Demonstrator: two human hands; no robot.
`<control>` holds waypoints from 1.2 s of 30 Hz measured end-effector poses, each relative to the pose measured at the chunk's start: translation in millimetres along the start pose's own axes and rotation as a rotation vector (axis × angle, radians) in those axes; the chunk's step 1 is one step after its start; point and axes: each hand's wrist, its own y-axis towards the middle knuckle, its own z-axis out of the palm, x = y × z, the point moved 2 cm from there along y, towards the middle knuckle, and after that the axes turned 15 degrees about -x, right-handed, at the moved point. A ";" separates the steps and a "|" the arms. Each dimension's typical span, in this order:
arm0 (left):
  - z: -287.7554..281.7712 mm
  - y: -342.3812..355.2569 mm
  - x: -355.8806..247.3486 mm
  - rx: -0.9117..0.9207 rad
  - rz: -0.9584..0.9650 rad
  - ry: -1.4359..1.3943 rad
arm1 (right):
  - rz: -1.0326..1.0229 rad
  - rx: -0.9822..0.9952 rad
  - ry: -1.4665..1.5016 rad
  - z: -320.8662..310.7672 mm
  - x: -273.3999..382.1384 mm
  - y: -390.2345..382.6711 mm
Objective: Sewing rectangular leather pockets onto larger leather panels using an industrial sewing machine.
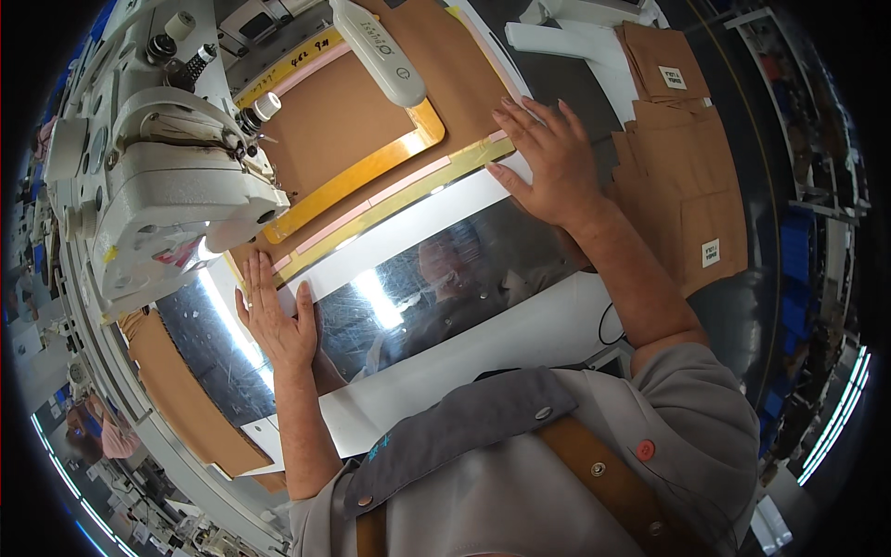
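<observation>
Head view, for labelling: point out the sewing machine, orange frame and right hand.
Sewing machine (176, 190): head view, white casing.
Orange frame (357, 180): head view, its near bar.
Right hand (557, 176): head view, back of hand.

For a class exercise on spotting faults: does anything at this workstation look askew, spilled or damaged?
The metal plate, at centre, shows scratches, so it looks worn. At right, the brown pieces have stepped edges; whether by design, I cannot tell. No spill shows.

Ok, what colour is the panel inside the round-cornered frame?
The panel is brown; the head view shows it best.
</observation>
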 end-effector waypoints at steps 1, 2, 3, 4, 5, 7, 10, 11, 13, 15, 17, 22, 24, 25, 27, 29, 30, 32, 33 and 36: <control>-0.1 0.1 0.2 -0.003 0.000 -0.001 | 0.002 -0.002 0.009 0.0 -1.0 1.0; 0.0 0.1 0.3 -0.001 0.006 0.005 | 0.001 -0.004 0.007 -0.1 -2.3 2.7; 0.0 0.2 0.3 -0.001 0.011 0.012 | 0.020 -0.022 0.019 -0.1 -4.9 5.9; 0.0 0.3 0.5 -0.007 0.011 0.009 | 0.040 -0.035 0.025 0.1 -7.9 10.3; 0.1 0.4 0.4 -0.010 0.017 0.018 | 0.033 -0.045 0.027 3.5 -12.4 19.0; 0.2 0.0 -0.1 -0.012 0.024 0.025 | 0.202 -0.203 0.298 15.5 -29.5 48.3; -0.7 0.3 -0.9 -0.022 0.029 0.036 | 0.240 -0.232 0.193 49.2 -51.1 106.1; -0.8 0.5 -1.1 -0.017 0.018 0.033 | 0.335 -0.113 0.096 66.5 -54.2 124.9; -1.2 1.3 -1.3 -0.022 0.013 0.031 | 0.407 -0.035 0.006 89.6 -56.3 155.5; -1.3 2.0 -0.8 -0.009 -0.007 0.023 | 0.452 0.173 -0.039 104.7 -58.0 174.8; -1.4 2.2 -0.9 -0.023 0.005 0.020 | 0.469 0.212 0.055 108.7 -59.7 183.9; -1.7 0.6 0.0 0.004 -0.011 0.034 | 0.382 -0.091 0.106 104.9 -57.9 168.2; -2.2 1.0 -0.5 -0.003 -0.012 0.028 | 0.096 -0.642 -0.240 90.3 -54.9 155.7; -2.3 1.5 -0.9 -0.011 0.001 0.034 | 0.095 -0.640 -0.238 85.7 -56.6 148.1; -2.0 1.8 -1.2 -0.007 -0.010 0.023 | 0.176 -0.303 0.088 78.1 -58.2 130.8; -1.2 1.7 -1.2 -0.004 -0.022 0.011 | 0.108 -0.259 0.185 59.5 -46.4 104.9; -1.9 1.6 -1.5 -0.062 -0.005 0.009 | 0.066 -0.208 0.276 48.2 -37.3 88.4; -2.0 0.9 -1.3 -0.099 0.001 0.022 | 0.042 -0.082 0.287 25.2 -20.4 54.3; -1.6 0.4 -1.5 -0.103 0.005 0.003 | 0.044 -0.077 0.287 15.6 -13.8 40.5; -0.8 0.3 -0.7 -0.080 -0.030 -0.050 | -0.035 0.106 0.111 0.1 -1.6 11.4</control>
